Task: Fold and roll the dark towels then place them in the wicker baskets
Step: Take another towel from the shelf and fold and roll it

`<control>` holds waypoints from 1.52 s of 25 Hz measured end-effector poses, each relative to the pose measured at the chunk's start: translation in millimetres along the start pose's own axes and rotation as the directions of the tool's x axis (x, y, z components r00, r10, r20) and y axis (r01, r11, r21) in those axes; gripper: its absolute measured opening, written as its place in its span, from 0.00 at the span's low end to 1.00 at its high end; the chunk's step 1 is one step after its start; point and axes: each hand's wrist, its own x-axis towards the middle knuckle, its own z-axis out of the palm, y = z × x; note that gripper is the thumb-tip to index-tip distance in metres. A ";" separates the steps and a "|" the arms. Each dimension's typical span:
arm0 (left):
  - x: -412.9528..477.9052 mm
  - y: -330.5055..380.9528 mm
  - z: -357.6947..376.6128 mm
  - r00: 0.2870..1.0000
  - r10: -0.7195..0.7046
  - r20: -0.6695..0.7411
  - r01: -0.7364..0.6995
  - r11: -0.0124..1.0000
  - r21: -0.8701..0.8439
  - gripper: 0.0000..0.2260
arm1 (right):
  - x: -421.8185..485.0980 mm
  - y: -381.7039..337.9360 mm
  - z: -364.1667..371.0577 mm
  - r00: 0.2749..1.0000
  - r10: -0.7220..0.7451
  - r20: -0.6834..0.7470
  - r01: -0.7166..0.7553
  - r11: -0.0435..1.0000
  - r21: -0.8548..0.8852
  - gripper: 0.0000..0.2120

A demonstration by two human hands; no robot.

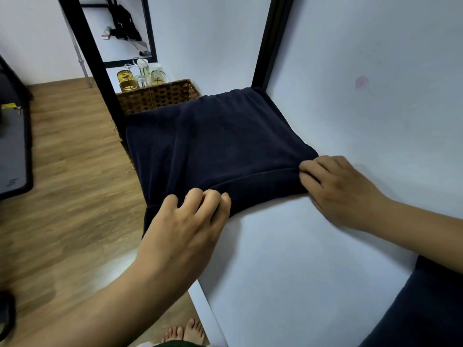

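Your two bare hands work the near edge of a dark towel [213,144] spread flat on a white bench [288,259] that runs along a pale wall [363,71]. Your left hand [185,221] lies on the towel's near left corner, fingers curled and bunching the fabric where it droops over the bench's front edge. Your right hand [335,189] has its grip closed on the near right corner, pinching a raised fold of cloth just beside the wall.

The towel covers the far half of the bench, its back edge pressed against a black frame post [271,43] in the corner. Touching its far left edge stands a wicker basket [160,96], partly hidden behind a second black post [92,58] that crosses in front of it. Whether the basket holds anything cannot be told from this angle. Beyond the basket, glass jars [140,76], some with amber liquid, crowd a lower white shelf. Higher up, a black bag [125,23] rests on another shelf.

At the lower right, more dark cloth [426,304] lies on the bench close to your right forearm, well apart from the spread towel. Wood-look flooring [70,196] fills the left side, with a grey mat [13,156] at its edge and your bare toes [185,333] showing below the bench front.
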 end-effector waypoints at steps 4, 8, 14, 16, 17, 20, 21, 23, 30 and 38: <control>-0.8 -7.5 5.7 1.000 0.002 0.025 -0.001 1.000 -0.013 0.20 | 6.0 0.1 0.8 1.000 0.013 -0.018 -0.010 0.985 0.173 0.16; 5.8 -9.8 4.7 0.999 0.006 0.047 -0.006 1.000 -0.007 0.23 | 12.1 -2.5 2.9 0.996 0.071 -0.053 -0.055 0.965 0.257 0.14; 20.9 -23.5 -1.8 0.991 -0.031 0.128 0.043 0.995 -0.092 0.07 | 26.6 12.0 -7.8 0.998 0.054 0.040 -0.067 0.871 0.486 0.06; 27.5 -22.2 -12.9 0.970 -0.031 0.242 0.094 0.962 -0.255 0.07 | 35.3 28.1 -22.9 0.945 0.040 0.325 -0.235 0.774 0.588 0.05; 28.7 -19.7 -18.6 0.965 -0.014 0.262 0.105 0.935 -0.338 0.09 | 37.7 37.3 -31.0 0.884 -0.002 0.467 -0.310 0.745 0.590 0.05; 23.5 0.8 -35.3 0.951 0.081 0.298 0.077 0.873 -0.481 0.12 | 36.0 56.5 -49.3 0.685 -0.165 0.710 -0.429 0.696 0.575 0.05; 20.1 6.3 -38.2 0.942 0.106 0.319 0.081 0.849 -0.522 0.12 | 34.1 59.0 -52.6 0.633 -0.209 0.745 -0.458 0.676 0.578 0.06; 18.4 5.0 -38.3 0.903 0.130 0.409 0.182 0.747 -0.639 0.10 | 31.3 60.6 -55.7 0.562 -0.271 0.782 -0.517 0.623 0.587 0.07; 21.8 -21.5 -24.8 0.935 0.057 0.350 0.273 0.514 -0.813 0.10 | 17.7 55.1 -38.8 0.741 0.004 0.671 -0.608 0.426 0.669 0.03; 17.2 -27.4 -18.5 0.972 0.219 -0.084 -0.233 0.875 -0.424 0.12 | 16.4 31.0 -16.2 0.973 0.162 0.165 -0.228 0.800 0.555 0.08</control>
